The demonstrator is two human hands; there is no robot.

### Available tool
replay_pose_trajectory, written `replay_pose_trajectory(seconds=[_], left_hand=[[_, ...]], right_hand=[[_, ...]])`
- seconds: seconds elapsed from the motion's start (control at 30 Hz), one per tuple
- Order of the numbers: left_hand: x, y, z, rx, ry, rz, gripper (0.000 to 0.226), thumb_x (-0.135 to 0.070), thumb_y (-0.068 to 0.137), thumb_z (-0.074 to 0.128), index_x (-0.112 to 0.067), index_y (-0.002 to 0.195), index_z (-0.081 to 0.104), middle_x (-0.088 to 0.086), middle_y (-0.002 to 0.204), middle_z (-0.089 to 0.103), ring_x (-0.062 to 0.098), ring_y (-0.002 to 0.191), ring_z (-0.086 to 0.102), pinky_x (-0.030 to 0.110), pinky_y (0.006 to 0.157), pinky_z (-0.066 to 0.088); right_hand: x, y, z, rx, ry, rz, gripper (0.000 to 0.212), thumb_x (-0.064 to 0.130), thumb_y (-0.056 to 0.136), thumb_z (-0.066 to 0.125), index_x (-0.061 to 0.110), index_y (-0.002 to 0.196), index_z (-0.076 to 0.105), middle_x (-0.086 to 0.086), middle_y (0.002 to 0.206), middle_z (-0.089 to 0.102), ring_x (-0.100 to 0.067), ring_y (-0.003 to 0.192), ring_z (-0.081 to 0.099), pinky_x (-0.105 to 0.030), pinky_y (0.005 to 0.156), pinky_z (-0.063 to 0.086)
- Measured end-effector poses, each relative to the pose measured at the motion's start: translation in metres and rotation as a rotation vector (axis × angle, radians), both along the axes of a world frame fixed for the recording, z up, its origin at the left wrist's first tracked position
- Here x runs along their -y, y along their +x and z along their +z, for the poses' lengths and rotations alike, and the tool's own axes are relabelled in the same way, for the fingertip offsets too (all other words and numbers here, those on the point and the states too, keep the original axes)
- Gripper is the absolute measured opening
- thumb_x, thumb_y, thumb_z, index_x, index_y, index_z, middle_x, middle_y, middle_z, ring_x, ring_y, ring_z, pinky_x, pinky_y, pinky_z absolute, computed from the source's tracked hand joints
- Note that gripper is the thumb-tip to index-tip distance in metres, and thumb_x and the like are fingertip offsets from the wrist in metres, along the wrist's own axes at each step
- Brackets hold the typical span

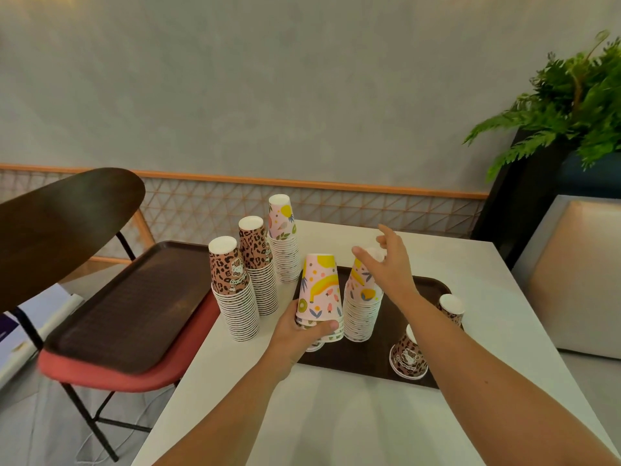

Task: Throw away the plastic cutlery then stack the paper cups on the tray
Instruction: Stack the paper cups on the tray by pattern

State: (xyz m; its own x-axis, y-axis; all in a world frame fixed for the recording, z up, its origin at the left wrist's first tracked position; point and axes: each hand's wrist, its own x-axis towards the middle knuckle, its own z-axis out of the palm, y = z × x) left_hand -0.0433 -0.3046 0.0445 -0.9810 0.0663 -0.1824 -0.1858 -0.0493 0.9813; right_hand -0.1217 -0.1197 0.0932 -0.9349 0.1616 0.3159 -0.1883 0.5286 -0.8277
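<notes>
Held cups: a short nested stack of fruit-print cups [320, 294], upside down, at the near-left corner of the tray [366, 356]; whether it rests on the tray or hangs just above it, I cannot tell.
Left grip: the left hand [299, 334] is clamped round the lower rims of that short stack, thumb in front.
Right grip: the right hand [391, 264] hovers, fingers spread apart and holding nothing, over the top of the tall fruit-print stack [362, 307] that stands on the tray just beside the held cups.
Step in hand: probably joining the short stack onto the tall one.
How to do it well: steady the tall stack near its top with the free hand, lift the short stack clear, bring it down straight and centred, press lightly.
Risk: a slanted approach could tip the tall stack.
Still loose: two leopard-print cups [408, 359] on the tray's right side.
Off the tray: three tall stacks [262, 264] on the white counter [336, 425].
Cutlery: none in sight.
</notes>
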Motion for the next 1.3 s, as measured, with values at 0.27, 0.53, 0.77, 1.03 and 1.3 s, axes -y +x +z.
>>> replay_pose_trajectory(seconds=[0.27,0.53,0.77,1.03,1.3], left_hand=[[-0.008,-0.006,0.002,-0.005,0.039,-0.006,0.048,-0.009,0.069,0.081,-0.029,0.103,0.052,-0.003,0.107,0.066,0.013,0.103,0.062,0.023,0.08,0.051],[-0.015,-0.011,0.004,-0.014,0.022,-0.038,0.056,-0.012,0.07,0.08,-0.019,0.118,0.053,0.002,0.115,0.066,0.018,0.108,0.062,0.033,0.093,0.051],[-0.015,-0.013,0.006,-0.011,0.032,-0.064,0.06,-0.017,0.07,0.08,-0.016,0.123,0.052,0.003,0.115,0.066,0.02,0.109,0.062,0.038,0.097,0.05],[-0.016,-0.011,0.005,0.011,0.051,-0.077,0.058,-0.015,0.072,0.078,-0.015,0.123,0.05,0.003,0.114,0.066,0.018,0.107,0.063,0.027,0.086,0.053],[-0.015,-0.012,0.001,0.029,0.075,-0.047,0.045,-0.017,0.077,0.074,-0.016,0.118,0.054,-0.002,0.106,0.069,0.017,0.102,0.065,0.032,0.091,0.051]], right_hand=[[0.026,0.024,0.021,-0.138,0.155,0.178,0.078,0.054,0.077,0.065,0.013,0.138,0.04,-0.002,0.124,0.048,-0.013,0.113,0.043,-0.024,0.091,0.035],[0.038,0.029,0.016,0.328,-0.079,0.332,0.082,0.036,0.075,0.076,0.02,0.141,0.031,0.003,0.126,0.055,-0.014,0.104,0.059,-0.016,0.075,0.05],[0.033,0.019,0.015,0.35,-0.211,0.281,0.058,0.032,0.076,0.076,0.019,0.124,0.046,-0.003,0.114,0.063,-0.018,0.097,0.066,-0.032,0.08,0.056],[0.02,-0.005,0.04,0.281,-0.385,0.127,0.048,0.034,0.076,0.075,0.019,0.114,0.049,-0.004,0.108,0.067,-0.018,0.091,0.068,-0.036,0.079,0.057],[-0.007,-0.023,0.075,0.023,-0.452,-0.051,0.055,0.027,0.078,0.074,0.012,0.122,0.044,-0.005,0.111,0.06,-0.02,0.096,0.064,-0.036,0.079,0.056]])
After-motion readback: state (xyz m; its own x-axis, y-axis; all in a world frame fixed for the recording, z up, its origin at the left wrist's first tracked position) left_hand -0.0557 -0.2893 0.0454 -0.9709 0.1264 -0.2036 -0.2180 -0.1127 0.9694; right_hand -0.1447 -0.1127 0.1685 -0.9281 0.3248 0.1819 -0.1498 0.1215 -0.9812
